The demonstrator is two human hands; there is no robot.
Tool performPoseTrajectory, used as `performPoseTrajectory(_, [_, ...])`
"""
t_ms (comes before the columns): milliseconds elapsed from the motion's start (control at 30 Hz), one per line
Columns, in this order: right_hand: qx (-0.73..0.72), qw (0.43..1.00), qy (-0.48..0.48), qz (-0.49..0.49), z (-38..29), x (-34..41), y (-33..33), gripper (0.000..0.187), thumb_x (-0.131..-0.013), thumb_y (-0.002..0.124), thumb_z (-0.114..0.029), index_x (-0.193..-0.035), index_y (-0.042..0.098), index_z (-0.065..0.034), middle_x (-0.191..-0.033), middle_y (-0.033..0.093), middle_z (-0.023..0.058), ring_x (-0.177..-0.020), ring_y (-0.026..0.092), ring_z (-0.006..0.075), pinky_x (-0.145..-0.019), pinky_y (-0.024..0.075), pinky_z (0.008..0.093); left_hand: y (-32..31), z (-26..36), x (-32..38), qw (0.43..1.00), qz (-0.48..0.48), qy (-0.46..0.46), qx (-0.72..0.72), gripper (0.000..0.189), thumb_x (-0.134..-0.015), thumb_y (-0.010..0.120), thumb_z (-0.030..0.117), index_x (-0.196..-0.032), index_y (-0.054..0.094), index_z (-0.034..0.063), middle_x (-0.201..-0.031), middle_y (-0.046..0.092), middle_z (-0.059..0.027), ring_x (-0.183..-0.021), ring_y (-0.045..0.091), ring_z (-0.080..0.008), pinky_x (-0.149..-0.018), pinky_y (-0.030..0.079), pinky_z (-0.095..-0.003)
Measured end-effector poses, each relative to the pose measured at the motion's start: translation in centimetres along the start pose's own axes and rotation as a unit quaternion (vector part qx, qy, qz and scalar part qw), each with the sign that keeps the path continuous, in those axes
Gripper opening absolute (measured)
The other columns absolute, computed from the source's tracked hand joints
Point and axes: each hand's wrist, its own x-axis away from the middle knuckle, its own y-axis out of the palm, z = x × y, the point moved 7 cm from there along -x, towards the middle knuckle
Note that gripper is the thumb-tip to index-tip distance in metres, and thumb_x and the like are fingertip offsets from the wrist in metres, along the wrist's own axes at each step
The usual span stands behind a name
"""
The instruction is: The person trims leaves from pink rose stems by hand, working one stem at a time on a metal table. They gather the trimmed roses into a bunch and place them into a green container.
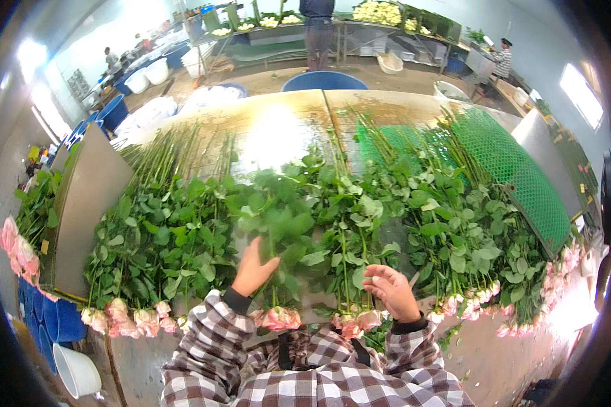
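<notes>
My left hand (254,268) has its fingers spread beside a motion-blurred, leafy rose stem (274,224); no grip on it shows. That stem's pink rose bloom (281,319) hangs at the near table edge. My right hand (391,289) is raised with loosely bent fingers, nothing plainly held, just right of a small row of roses (356,321). A pale, pointed object (414,279) shows behind it, too indistinct to name. Leafy rose stems (163,229) lie to the left, their blooms toward me. More rose stems (453,239) lie to the right.
An upright board (89,213) stands at the left. Green mesh matting (509,173) slopes over the right-hand stems. The table (305,109) has bare wet wood at its far side. Behind it are a blue tub (325,81) and people. A white bucket (76,371) stands lower left.
</notes>
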Motion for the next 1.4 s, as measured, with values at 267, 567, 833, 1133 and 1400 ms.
performPoseTrajectory(267, [0.599,0.631,-0.259,0.419,-7.9,1.5,-17.4,0.030,-0.075,0.049,-0.003,-0.104,0.048,0.0031,-0.097,0.053,0.0177,-0.086,0.052,0.0325,-0.075,0.0424,0.0386,-0.7,1.7,-0.1,0.999,-0.038,0.015,-0.034,0.064,-0.071,0.064,0.020,-0.122,0.034,-0.0024,-0.110,0.045,-0.0246,-0.104,0.043,-0.0375,-0.089,0.035,-0.0393])
performPoseTrajectory(567, [0.762,0.533,0.017,0.368,-4.2,-2.1,-22.2,0.050,-0.065,0.066,-0.018,-0.108,0.045,-0.0030,-0.103,0.049,0.0152,-0.097,0.048,0.0319,-0.077,0.0433,0.0430,-8.8,11.3,4.5,0.994,0.035,0.003,0.105,0.055,-0.075,0.057,0.005,-0.125,0.035,0.0022,-0.108,0.045,-0.0108,-0.085,0.045,-0.0160,-0.066,0.042,-0.0248])
performPoseTrajectory(833, [0.637,0.742,-0.115,0.176,-9.3,-2.8,-24.1,0.037,-0.061,0.070,-0.007,-0.094,0.055,-0.0006,-0.081,0.059,0.0103,-0.071,0.057,0.0193,-0.064,0.0458,0.0305,-1.6,22.5,7.6,0.960,-0.148,0.125,0.202,0.049,-0.077,0.058,0.015,-0.121,0.040,0.0011,-0.108,0.051,-0.0136,-0.092,0.051,-0.0193,-0.072,0.044,-0.0281])
performPoseTrajectory(1133, [0.541,0.836,0.034,0.088,-10.9,-2.2,-23.7,0.048,-0.072,0.065,-0.025,-0.110,0.052,0.0033,-0.085,0.059,0.0100,-0.071,0.053,0.0128,-0.065,0.0437,0.0270,21.6,23.8,4.3,0.891,-0.366,0.023,0.267,0.047,-0.082,0.056,0.021,-0.120,0.040,-0.0008,-0.098,0.055,-0.0088,-0.083,0.053,-0.0152,-0.075,0.044,-0.0280])
performPoseTrajectory(1400, [0.274,0.962,-0.005,0.007,-7.8,-1.5,-17.0,0.040,-0.080,0.054,-0.007,-0.118,0.044,0.0030,-0.090,0.058,0.0081,-0.077,0.053,0.0120,-0.072,0.0433,0.0245,31.6,23.5,6.0,0.706,-0.388,-0.290,0.516,0.052,-0.088,0.043,0.040,-0.126,0.033,0.0059,-0.117,0.045,-0.0073,-0.100,0.047,-0.0206,-0.082,0.041,-0.0368])
